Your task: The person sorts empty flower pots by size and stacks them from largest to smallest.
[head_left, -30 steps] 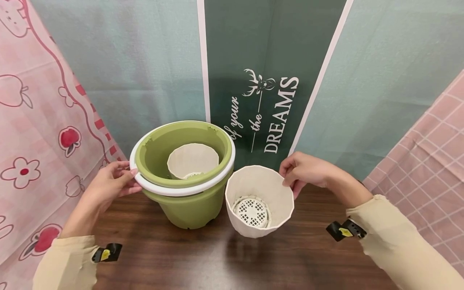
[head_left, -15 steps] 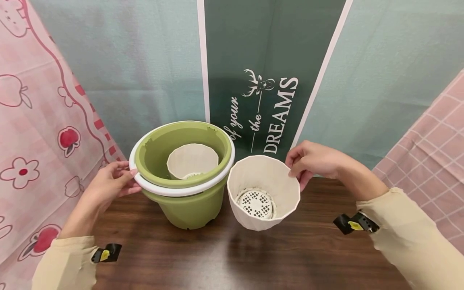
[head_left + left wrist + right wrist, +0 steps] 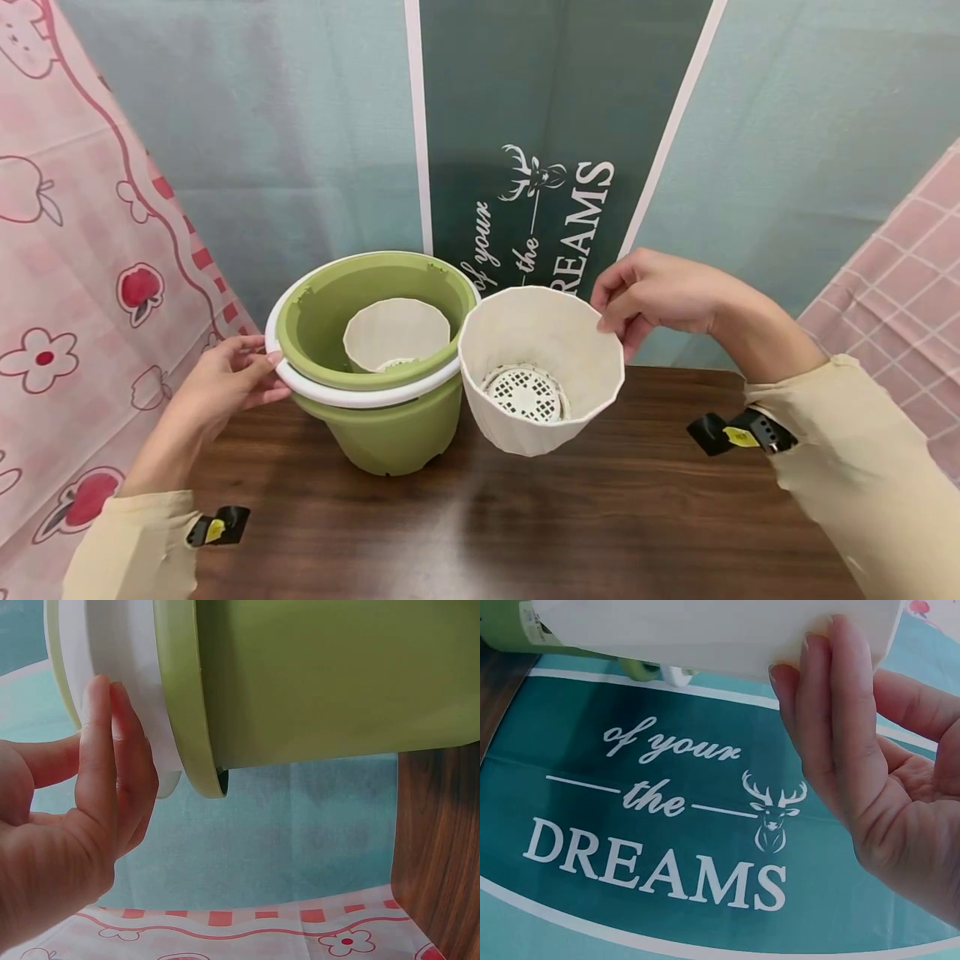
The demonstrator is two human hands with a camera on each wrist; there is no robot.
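A white faceted flowerpot (image 3: 540, 329) with a perforated base hangs tilted above the table in the head view. My right hand (image 3: 667, 293) pinches its right rim, thumb inside and fingers outside, as the right wrist view also shows. To its left stands a stack of round flowerpots: a green flowerpot (image 3: 393, 442) outermost, a white-rimmed flowerpot (image 3: 360, 395) within it, and another green flowerpot (image 3: 311, 312) innermost. A smaller white flowerpot (image 3: 397, 329) sits inside the stack. My left hand (image 3: 228, 375) pinches the white rim at the stack's left side, fingers flat against its outside.
The stack stands on a dark wooden table (image 3: 622, 517). Behind hangs a green curtain (image 3: 300, 125) with printed lettering. A pink patterned cloth (image 3: 75, 275) bounds the left side, and a pink checked cloth (image 3: 892, 292) the right.
My right hand has raised the white faceted flowerpot, which now overlaps the right edge of the stack in the head view. My left hand and the stack have stayed in place.
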